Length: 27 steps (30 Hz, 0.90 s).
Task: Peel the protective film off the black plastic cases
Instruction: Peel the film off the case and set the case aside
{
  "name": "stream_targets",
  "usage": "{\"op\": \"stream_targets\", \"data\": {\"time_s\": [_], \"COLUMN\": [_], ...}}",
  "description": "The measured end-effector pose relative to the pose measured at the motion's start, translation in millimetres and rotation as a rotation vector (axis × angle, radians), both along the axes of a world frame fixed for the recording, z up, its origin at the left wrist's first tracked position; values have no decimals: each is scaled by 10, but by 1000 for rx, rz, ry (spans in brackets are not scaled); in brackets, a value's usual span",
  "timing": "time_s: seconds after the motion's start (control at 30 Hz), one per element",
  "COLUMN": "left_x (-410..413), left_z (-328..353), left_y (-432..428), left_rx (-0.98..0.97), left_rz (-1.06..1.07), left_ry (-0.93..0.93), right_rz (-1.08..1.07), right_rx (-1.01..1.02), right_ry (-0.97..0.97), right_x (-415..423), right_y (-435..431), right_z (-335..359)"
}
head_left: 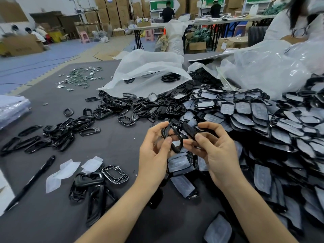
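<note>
**A:** Where are the hands?

**B:** Both are raised over the dark grey felt-like surface (122, 216), just below the middle of the view. The left hand (154, 148) grips a black ring-shaped plastic case (165, 135), fingers curled over its top edge and thumb pressed on its near side. The right hand (215, 155) pinches a narrow black plastic piece (189, 131) between thumb and fingers, right beside the ring.

**A:** Are the two parts joined?

**B:** I cannot tell. They touch or nearly touch. Whether any film is on them is hidden too.

**A:** And the other cases?

**B:** From the hands, a big heap of black plastic cases with cloudy film on them (263, 123) fills one to four o'clock and spreads under the wrists. Bare glossy black frames (70, 130) lie scattered from nine to eleven o'clock, and a few more lie at seven.

**A:** Anything loose?

**B:** Some whitish translucent film pieces (70, 170) lie at eight o'clock, beside a long black pen (33, 179). A crumpled white plastic bag (147, 71) lies at twelve.
</note>
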<state>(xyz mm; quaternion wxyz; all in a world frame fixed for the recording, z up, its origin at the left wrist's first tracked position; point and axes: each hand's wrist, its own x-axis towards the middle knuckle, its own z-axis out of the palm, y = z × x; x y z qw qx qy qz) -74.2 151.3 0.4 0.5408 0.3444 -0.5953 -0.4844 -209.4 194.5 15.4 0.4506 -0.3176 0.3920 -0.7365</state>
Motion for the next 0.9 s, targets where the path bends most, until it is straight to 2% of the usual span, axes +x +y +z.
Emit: {"op": "stream_targets", "data": {"time_s": [0.23, 0.5, 0.9], "left_x": [9, 20, 24], "left_z": [48, 21, -10], "left_y": [17, 10, 2], "left_rx": [61, 30, 3], "left_rz": [-82, -101, -103], "left_ry": [115, 74, 54], "right_rz": [42, 125, 113], "right_rx": [35, 123, 174], "right_ry": [-59, -154, -130], "right_x": [10, 22, 20], "right_y": [16, 47, 46], "right_z": [42, 89, 80]}}
